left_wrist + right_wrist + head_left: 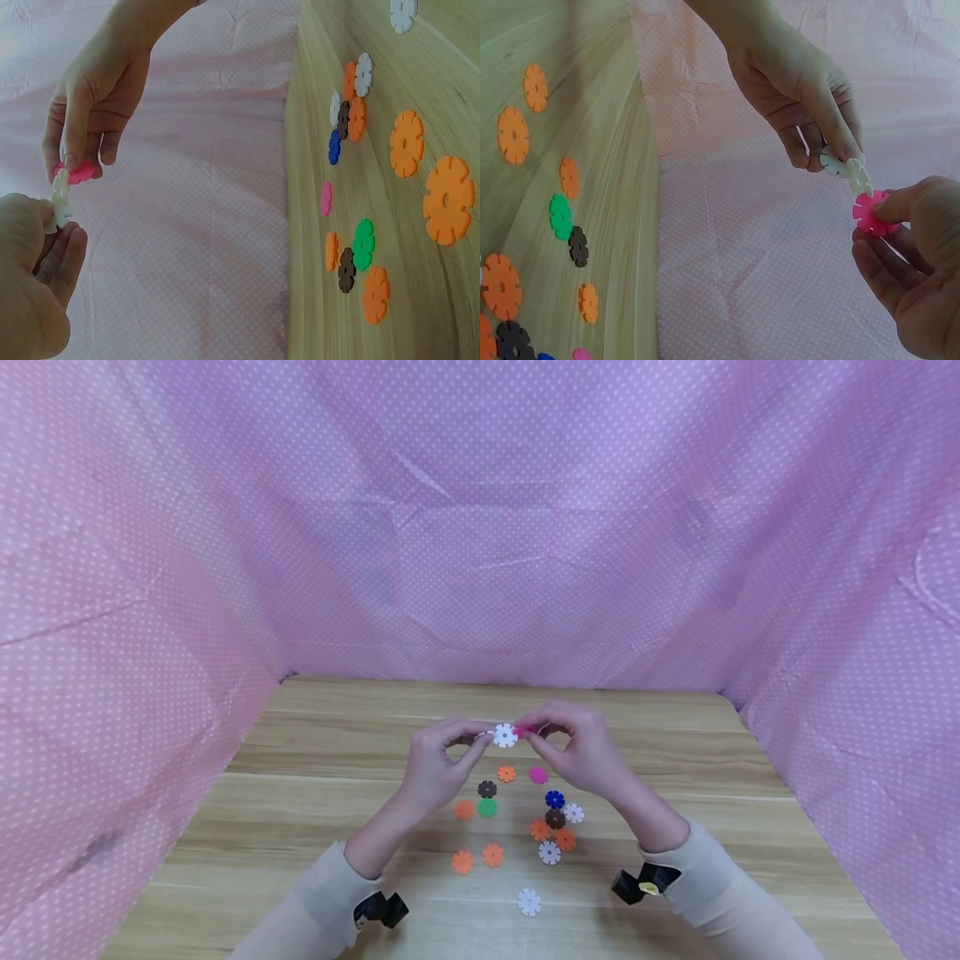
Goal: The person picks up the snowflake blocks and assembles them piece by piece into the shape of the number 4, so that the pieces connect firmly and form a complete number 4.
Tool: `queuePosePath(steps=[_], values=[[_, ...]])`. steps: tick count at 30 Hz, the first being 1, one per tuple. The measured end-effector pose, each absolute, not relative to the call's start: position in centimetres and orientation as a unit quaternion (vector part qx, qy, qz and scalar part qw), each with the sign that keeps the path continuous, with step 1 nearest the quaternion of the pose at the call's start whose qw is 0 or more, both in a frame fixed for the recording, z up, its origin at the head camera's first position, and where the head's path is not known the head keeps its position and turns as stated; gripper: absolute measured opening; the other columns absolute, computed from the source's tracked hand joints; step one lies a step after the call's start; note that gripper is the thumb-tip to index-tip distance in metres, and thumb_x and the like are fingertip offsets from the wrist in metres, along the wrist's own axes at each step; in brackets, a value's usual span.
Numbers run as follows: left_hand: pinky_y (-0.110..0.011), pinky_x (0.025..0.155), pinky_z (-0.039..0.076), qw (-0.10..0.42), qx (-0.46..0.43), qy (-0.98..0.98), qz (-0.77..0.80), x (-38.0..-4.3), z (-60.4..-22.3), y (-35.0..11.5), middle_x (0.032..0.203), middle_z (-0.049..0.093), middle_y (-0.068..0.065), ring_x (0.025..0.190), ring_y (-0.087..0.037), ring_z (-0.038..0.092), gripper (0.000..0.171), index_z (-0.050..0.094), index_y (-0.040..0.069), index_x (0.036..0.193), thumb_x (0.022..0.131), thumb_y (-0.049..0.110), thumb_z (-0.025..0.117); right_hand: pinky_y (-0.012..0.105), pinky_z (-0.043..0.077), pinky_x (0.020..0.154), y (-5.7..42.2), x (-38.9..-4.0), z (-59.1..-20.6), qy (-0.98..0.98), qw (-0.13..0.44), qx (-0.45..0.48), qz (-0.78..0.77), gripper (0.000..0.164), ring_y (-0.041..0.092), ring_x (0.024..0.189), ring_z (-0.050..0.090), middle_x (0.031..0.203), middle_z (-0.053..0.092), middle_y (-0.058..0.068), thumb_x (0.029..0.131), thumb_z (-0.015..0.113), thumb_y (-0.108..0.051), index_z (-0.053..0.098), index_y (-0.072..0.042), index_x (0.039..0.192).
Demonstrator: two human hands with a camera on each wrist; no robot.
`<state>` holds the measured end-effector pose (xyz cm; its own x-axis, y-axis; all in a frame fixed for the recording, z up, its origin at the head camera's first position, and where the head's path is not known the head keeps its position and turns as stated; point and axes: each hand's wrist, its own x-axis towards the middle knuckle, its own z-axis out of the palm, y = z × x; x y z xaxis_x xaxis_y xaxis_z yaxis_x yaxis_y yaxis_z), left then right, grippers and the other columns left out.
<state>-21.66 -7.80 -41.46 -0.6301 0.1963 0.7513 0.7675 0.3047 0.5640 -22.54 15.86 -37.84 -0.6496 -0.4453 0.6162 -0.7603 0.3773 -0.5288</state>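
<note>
Above the table, my left hand pinches a white notched disc between thumb and fingers. A second white notched disc stands at an angle to it, joined at the edge. On the other side, my right hand pinches a pink notched disc, whose rim meets the second white disc. The thumbs and fingertips hide parts of the two outer discs. Below the hands lie an orange disc and another pink disc.
More notched discs lie flat on the wooden table: green, brown, blue, several orange ones and several white ones. Pink dotted cloth hangs around the table's back and sides.
</note>
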Motion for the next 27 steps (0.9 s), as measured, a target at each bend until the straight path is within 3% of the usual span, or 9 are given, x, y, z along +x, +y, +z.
queuePosePath(steps=[12, 27], values=[[-0.026, 0.079, 0.069, 0.285, -0.311, -0.761, -0.493, -21.48, -41.23, -7.65, 0.095, 0.082, -0.01, 0.083, -0.021, 0.079, 0.007, 0.081, 0.003, 0.101, 0.094, 0.002, 0.079, 0.021, 0.067, 0.072, 15.95, -22.56, -38.03, -0.806, 0.203, 0.377, 0.408, 0.022, 0.011, 0.081, 0.074, 0.095, 0.081, 0.003, 0.09, 0.08, 0.006, 0.084, -0.011, 0.104], [-0.03, 0.08, 0.071, 0.269, -0.326, -0.729, -0.538, -21.93, -41.52, -7.5, 0.1, 0.082, -0.014, 0.084, -0.026, 0.079, 0.014, 0.08, 0.001, 0.106, 0.094, -0.006, 0.075, 0.022, 0.068, 0.078, 16.06, -23.0, -37.72, -0.798, 0.213, 0.394, 0.403, 0.022, 0.016, 0.085, 0.078, 0.1, 0.082, 0.008, 0.09, 0.079, 0.008, 0.082, -0.006, 0.106]])
